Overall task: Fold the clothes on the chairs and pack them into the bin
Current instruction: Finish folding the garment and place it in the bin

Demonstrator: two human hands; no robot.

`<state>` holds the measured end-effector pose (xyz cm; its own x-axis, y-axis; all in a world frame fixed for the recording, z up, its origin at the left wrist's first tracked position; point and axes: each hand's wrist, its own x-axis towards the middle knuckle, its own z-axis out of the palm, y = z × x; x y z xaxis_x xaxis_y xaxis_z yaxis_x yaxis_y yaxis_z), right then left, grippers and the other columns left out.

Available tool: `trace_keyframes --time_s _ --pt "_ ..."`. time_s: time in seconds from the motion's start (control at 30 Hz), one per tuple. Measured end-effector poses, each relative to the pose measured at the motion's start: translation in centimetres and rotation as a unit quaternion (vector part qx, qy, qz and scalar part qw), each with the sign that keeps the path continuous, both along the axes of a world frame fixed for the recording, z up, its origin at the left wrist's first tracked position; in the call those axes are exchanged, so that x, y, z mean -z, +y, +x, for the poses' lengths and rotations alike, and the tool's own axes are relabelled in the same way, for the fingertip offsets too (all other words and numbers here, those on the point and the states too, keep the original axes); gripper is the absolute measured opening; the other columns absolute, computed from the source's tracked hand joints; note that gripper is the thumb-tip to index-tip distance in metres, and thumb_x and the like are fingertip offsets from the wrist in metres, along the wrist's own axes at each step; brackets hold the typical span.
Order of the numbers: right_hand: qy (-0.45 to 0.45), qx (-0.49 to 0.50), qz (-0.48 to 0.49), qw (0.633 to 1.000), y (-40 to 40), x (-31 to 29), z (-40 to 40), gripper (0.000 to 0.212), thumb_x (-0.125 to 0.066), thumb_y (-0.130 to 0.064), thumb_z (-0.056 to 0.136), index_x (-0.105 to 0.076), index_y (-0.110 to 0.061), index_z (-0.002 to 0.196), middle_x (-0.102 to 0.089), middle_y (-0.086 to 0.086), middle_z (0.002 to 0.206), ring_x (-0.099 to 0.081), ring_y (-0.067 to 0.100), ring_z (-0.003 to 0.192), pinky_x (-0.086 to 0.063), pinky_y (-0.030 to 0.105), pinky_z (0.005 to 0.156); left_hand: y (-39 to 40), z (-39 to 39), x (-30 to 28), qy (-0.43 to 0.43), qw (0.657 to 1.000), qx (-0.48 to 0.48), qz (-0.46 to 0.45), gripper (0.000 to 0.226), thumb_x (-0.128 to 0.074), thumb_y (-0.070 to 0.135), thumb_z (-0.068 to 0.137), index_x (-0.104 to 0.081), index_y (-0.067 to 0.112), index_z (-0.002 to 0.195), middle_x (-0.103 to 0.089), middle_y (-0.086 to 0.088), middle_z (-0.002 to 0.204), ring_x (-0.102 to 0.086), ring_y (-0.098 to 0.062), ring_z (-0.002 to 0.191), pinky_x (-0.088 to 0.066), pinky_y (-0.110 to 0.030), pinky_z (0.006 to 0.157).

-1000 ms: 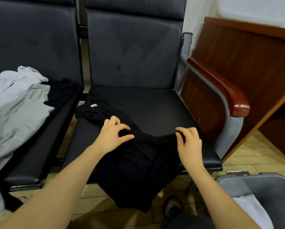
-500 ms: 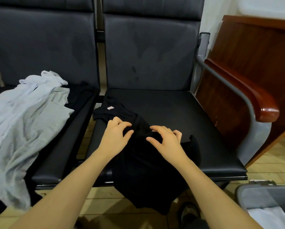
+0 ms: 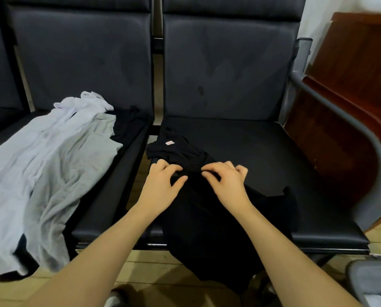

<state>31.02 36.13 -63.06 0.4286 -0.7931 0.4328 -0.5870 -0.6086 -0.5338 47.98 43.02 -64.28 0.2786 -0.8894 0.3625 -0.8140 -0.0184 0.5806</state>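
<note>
A black garment [image 3: 209, 220] lies across the right chair seat [image 3: 262, 151] and hangs over its front edge toward the floor. Its collar end with a small pink label [image 3: 169, 142] points to the back left. My left hand [image 3: 163, 185] rests on the cloth with curled fingers pinching a fold. My right hand [image 3: 227, 182] sits just beside it, fingertips curled into the same fold. A grey bin [image 3: 366, 278] shows at the bottom right corner with something white inside.
A pile of white and grey clothes [image 3: 48, 173] drapes over the left chair, with dark cloth under it. A wooden armrest and a brown wooden panel [image 3: 351, 96] stand to the right. Wooden floor shows below the seats.
My right hand has moved left from the garment's right edge to beside my left hand, carrying cloth inward. The view has shifted left. My left hand stayed in place.
</note>
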Motion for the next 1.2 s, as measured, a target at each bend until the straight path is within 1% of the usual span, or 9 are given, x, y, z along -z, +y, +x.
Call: trace_keyframes --time_s 0.1,0.2,0.3,0.43,0.6,0.7,0.77,0.87,1.2 --pt "-0.081 0.004 0.031 0.996 0.2 -1.7 -1.2 0.019 -0.062 -0.026 0.091 -0.067 -0.033 0.108 -0.058 -0.023 0.085 -0.05 -0.006 0.094 -0.006 0.007 0.092 -0.3 -0.9 -0.8 0.027 0.999 0.022 -0.02 0.037 -0.065 0.032 0.087 -0.061 0.017 0.121 -0.046 0.004 0.101 -0.042 -0.016 0.102 -0.037 -0.023 0.089" --pt "-0.112 0.003 0.035 0.993 1.0 -3.1 -3.3 0.018 -0.061 -0.023 0.092 -0.067 -0.036 0.101 -0.062 -0.022 0.084 -0.05 -0.005 0.096 -0.007 0.01 0.095 -0.7 -2.3 -1.8 0.051 0.997 0.057 -0.032 0.044 -0.065 0.035 0.087 -0.057 0.022 0.128 -0.043 0.007 0.103 -0.039 -0.012 0.103 -0.032 -0.015 0.088" --pt "-0.15 -0.002 0.073 0.986 1.5 -3.8 -5.9 0.019 -0.06 -0.021 0.092 -0.068 -0.037 0.095 -0.065 -0.017 0.086 -0.055 -0.001 0.097 -0.021 0.032 0.109 -1.3 -4.0 -2.3 0.081 0.991 0.101 -0.028 0.05 -0.064 0.037 0.086 -0.05 0.03 0.134 -0.04 0.01 0.106 -0.037 -0.011 0.106 -0.028 -0.011 0.089" --pt "-0.17 -0.008 0.086 0.982 1.7 -3.9 -9.2 0.02 -0.059 -0.014 0.093 -0.069 -0.032 0.096 -0.069 -0.015 0.093 -0.064 0.005 0.095 -0.047 0.047 0.094 -2.3 -6.4 -2.4 0.098 0.982 0.161 0.002 0.049 -0.063 0.04 0.087 -0.047 0.038 0.134 -0.035 0.012 0.107 -0.034 -0.009 0.107 -0.029 -0.019 0.098" --pt "-0.094 0.039 0.044 0.994 1.3 -2.0 -12.3 0.031 -0.06 -0.017 0.092 -0.062 -0.049 0.09 -0.066 -0.022 0.093 -0.064 0.005 0.091 -0.043 0.055 0.092 -3.9 -9.2 -1.5 0.084 0.979 0.182 0.04 0.04 -0.057 0.041 0.091 -0.051 0.037 0.13 -0.032 0.01 0.107 -0.032 -0.011 0.108 -0.03 -0.022 0.096" --pt "-0.059 0.086 0.035 0.994 1.3 -1.1 -13.5 0.023 -0.064 -0.016 0.09 -0.063 -0.038 0.096 -0.062 -0.021 0.081 -0.058 -0.001 0.083 -0.033 0.037 0.098 -4.8 -10.3 -1.1 0.067 0.979 0.184 0.055 0.033 -0.056 0.038 0.092 -0.058 0.033 0.125 -0.033 0.007 0.104 -0.033 -0.014 0.105 -0.031 -0.022 0.094" --pt "-0.016 0.127 0.038 0.991 0.9 -0.6 -14.1 0.018 -0.065 -0.018 0.089 -0.064 -0.028 0.104 -0.056 -0.015 0.077 -0.054 0.002 0.078 -0.025 0.027 0.09 -5.2 -10.8 -0.6 0.017 0.981 0.181 0.064 0.033 -0.058 0.037 0.091 -0.059 0.029 0.124 -0.035 0.005 0.103 -0.034 -0.014 0.102 -0.035 -0.024 0.094" --pt "0.069 0.149 0.066 0.984 0.1 0.3 -14.4 0.026 -0.063 -0.023 0.09 -0.062 -0.029 0.115 -0.049 -0.013 0.088 -0.046 0.005 0.087 -0.02 0.026 0.085 -5.3 -11.5 0.2 -0.053 0.981 0.174 0.069 0.035 -0.059 0.038 0.09 -0.06 0.028 0.123 -0.036 0.004 0.103 -0.034 -0.015 0.097 -0.035 -0.025 0.093" --pt "0.135 0.214 0.141 0.957 -1.5 1.3 -13.6 0.038 -0.051 -0.042 0.095 -0.056 -0.025 0.129 -0.049 -0.003 0.126 -0.041 0.021 0.12 -0.022 0.037 0.1 -5.4 -11.5 1.1 -0.101 0.979 0.171 0.055 0.032 -0.055 0.043 0.091 -0.065 0.031 0.119 -0.04 0.006 0.102 -0.035 -0.016 0.095 -0.035 -0.028 0.094"
